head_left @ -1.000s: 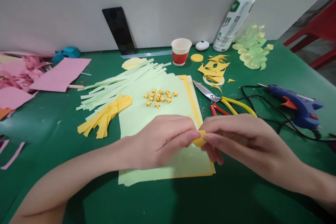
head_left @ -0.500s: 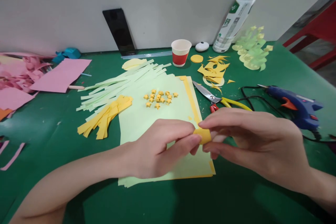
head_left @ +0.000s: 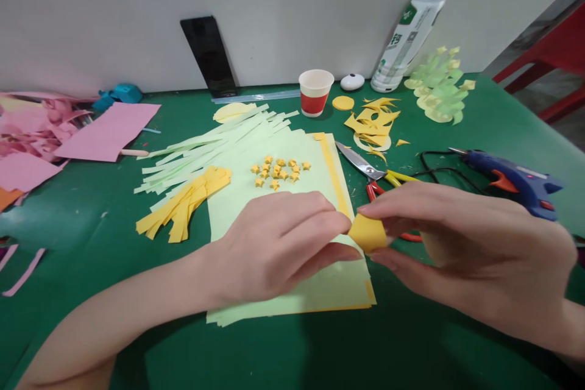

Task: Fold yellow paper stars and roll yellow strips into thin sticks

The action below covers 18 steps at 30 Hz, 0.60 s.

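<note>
A yellow paper strip is bent in a curve between my two hands, above the right edge of a stack of pale green paper. My left hand pinches one end of it; the fingers hide that end. On the other side, my right hand grips the strip between thumb and fingertips. Several small folded yellow paper stars lie on the green sheet beyond my hands. To their left is a fan of loose yellow strips, with pale green strips behind.
Scissors and a blue glue gun with its cord lie right of the stack. Farther back stand a paper cup, a bottle and a leaning black phone. Yellow scraps and pink paper lie about.
My right hand has shifted right, away from the left one. More of the yellow strip now shows between them, in a wider curve. My left hand has turned slightly.
</note>
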Tool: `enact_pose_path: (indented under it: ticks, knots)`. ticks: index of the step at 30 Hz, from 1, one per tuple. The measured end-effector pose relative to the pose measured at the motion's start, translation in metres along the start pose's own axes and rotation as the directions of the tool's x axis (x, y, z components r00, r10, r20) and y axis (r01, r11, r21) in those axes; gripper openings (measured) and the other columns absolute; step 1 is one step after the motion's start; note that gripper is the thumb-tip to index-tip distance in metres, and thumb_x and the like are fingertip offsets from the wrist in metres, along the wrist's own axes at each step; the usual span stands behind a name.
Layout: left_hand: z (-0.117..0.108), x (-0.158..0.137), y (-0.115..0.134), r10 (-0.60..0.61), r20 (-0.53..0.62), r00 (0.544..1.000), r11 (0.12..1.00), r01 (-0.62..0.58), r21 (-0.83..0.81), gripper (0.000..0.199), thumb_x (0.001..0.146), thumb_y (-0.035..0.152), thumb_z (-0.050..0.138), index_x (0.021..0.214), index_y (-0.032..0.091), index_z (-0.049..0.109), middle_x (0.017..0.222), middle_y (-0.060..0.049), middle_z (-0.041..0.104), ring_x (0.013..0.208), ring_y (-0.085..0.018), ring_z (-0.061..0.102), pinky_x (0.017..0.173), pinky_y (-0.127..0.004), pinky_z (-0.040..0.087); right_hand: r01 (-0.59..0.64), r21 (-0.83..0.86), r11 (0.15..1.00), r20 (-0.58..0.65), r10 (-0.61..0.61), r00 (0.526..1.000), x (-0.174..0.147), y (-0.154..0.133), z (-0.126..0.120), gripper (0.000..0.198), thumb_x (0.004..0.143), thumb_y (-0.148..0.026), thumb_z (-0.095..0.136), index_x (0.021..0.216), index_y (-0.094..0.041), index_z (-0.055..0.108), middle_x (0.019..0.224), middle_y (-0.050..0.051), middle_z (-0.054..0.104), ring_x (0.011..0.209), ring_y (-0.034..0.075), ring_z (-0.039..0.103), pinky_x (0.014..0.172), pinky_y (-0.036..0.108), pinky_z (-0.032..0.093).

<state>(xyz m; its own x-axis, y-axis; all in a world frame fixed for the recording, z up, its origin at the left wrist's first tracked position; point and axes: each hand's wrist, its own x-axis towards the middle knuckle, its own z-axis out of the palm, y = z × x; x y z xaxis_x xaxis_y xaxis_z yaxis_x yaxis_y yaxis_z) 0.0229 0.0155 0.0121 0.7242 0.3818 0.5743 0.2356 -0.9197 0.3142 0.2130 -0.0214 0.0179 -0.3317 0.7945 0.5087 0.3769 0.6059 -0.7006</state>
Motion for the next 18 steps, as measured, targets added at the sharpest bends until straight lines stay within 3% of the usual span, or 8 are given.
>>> enact_pose_path:
  ticks: [5,9,18]
  knots:
    - [-0.0021,-0.0014,0.0002,0.016,0.086,0.996,0.973,-0.035,0.227,0.029,0.095,0.024,0.032,0.074,0.016,0.051,0.062,0.001,0.058,0.053,-0.011,0.043,0.048,-0.025,0.028,0.030,-0.019,0.999,0.062,-0.029,0.998,-0.0002,-0.0012,-0.0004,0.024,0.076,-0.015,0.060,0.097,-0.025,0.055,0.078,-0.001,0.064,0.067,0.009,0.062,0.057,0.016,0.054]
    - [-0.0016,-0.0026,0.0022,-0.021,0.105,0.994,0.972,-0.004,0.235,0.033,0.095,0.026,0.030,0.071,0.018,0.051,0.061,0.003,0.057,0.052,-0.010,0.043,0.049,-0.025,0.028,0.027,0.021,0.999,0.081,-0.028,0.996,-0.0023,0.0002,0.0001,0.029,0.077,-0.015,0.060,0.102,-0.028,0.055,0.081,-0.002,0.065,0.071,0.010,0.063,0.059,0.015,0.055]
    - [-0.0006,-0.0033,0.0009,-0.005,0.020,1.000,0.979,0.001,0.205,0.034,0.096,0.031,0.030,0.073,0.015,0.050,0.064,0.001,0.060,0.055,-0.009,0.046,0.050,-0.024,0.027,0.011,0.064,0.998,0.075,-0.015,0.997,-0.0016,-0.0023,0.0005,0.036,0.076,-0.012,0.061,0.107,-0.030,0.056,0.081,-0.002,0.065,0.069,0.009,0.062,0.058,0.015,0.056]
